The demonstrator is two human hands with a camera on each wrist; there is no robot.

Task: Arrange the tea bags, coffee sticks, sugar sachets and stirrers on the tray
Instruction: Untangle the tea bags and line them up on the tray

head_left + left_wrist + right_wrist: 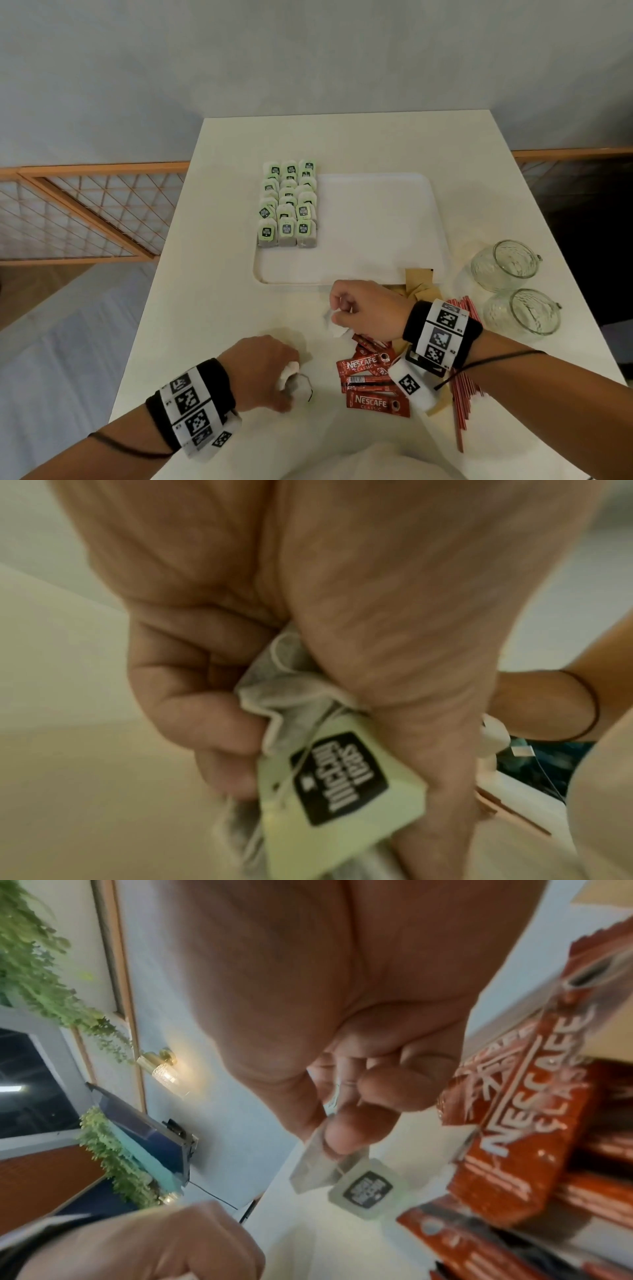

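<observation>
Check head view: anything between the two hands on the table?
Nothing: bare white table separates the left hand and right hand, each gripping a tea bag. The coffee sticks lie off to the right.

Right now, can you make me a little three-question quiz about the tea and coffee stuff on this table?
1. True or false: the right hand pinches a tea bag.
2. Which is already on the tray? A) tea bags in rows B) coffee sticks C) stirrers
3. Fill in: the left hand holds a ____.

Key: 1 true. 2 A. 3 tea bag.
</observation>
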